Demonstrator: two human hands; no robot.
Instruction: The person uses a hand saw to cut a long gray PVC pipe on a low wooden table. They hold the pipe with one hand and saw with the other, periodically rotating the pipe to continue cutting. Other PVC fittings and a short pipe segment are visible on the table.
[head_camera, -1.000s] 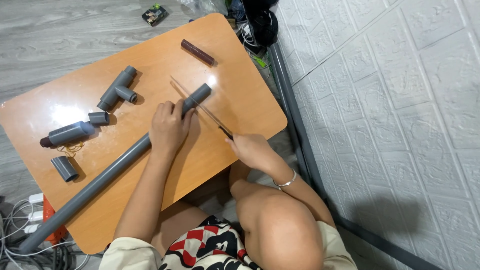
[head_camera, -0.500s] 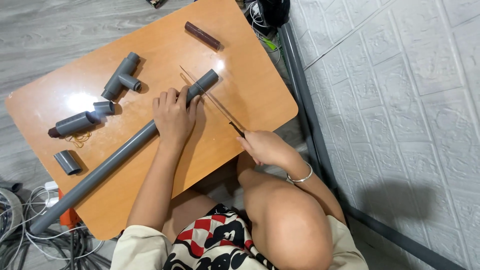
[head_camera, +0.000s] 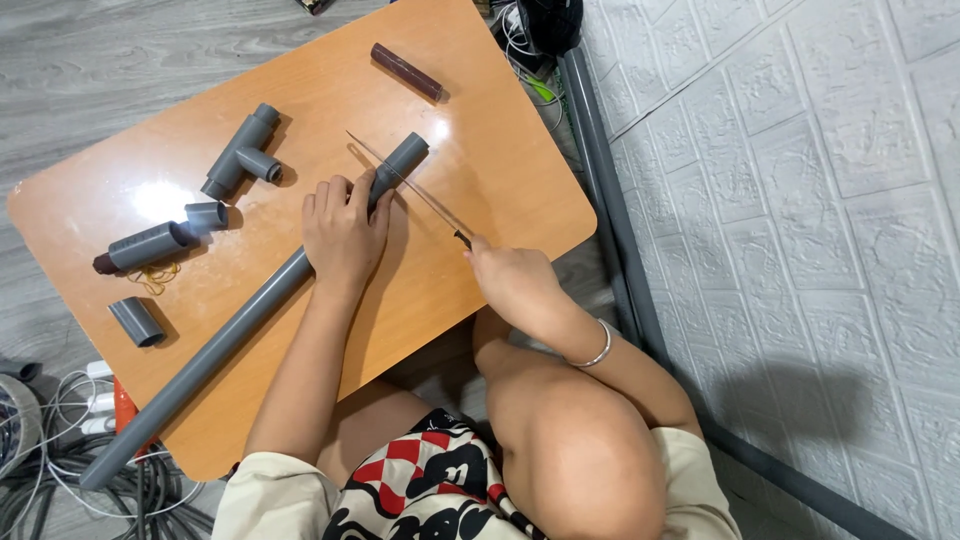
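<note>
Head view: the left hand (head_camera: 343, 232) presses down on a long grey pipe (head_camera: 250, 315), fingers wrapped over it just short of its far end, pinning it flat to the orange table (head_camera: 480, 200) so it cannot roll. The right hand (head_camera: 510, 280) is closed around the dark handle of a thin saw blade (head_camera: 405, 185), which lies across the pipe just beyond the left fingertips, close to the pinned spot where the pipe is steadiest. Further left of that grip lie a grey tee fitting (head_camera: 240, 155), 2 short pipe pieces (head_camera: 150, 243) and a small coupling (head_camera: 137, 321). Beyond the blade rests a dark brown stick (head_camera: 407, 71).
</note>
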